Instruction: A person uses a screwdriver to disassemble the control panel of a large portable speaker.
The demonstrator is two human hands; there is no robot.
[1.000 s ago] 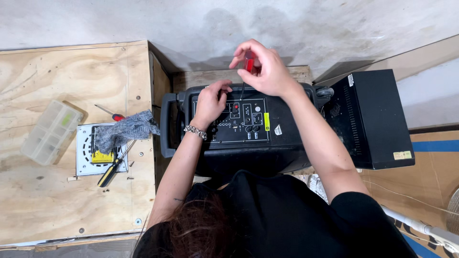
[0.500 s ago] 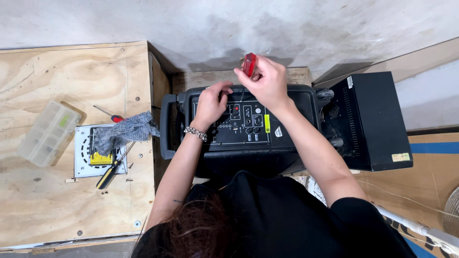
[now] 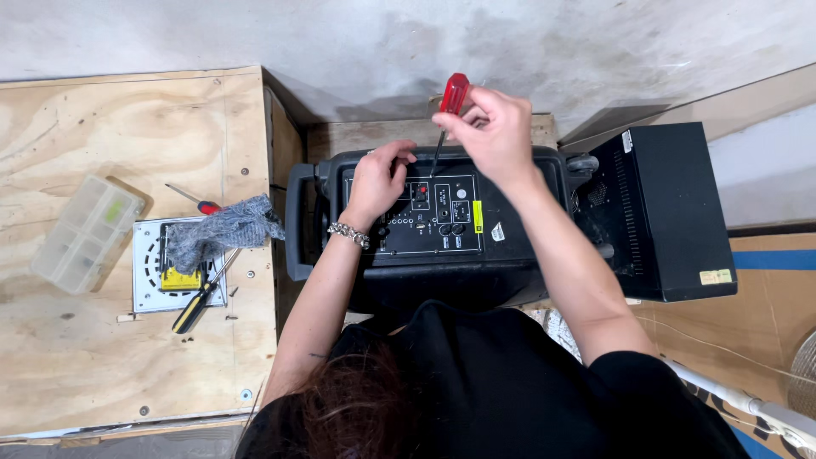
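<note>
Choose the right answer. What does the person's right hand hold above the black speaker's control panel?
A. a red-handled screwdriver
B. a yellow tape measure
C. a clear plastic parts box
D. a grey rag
A: the right hand grips a red-handled screwdriver, its tip down at the control panel.

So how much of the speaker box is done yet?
Not much looks finished. The control panel still sits in the black speaker box. In hand: the right hand holds a red-handled screwdriver, tip at the panel's top edge, and the left hand steadies the panel. Its other corners look untouched.
</note>
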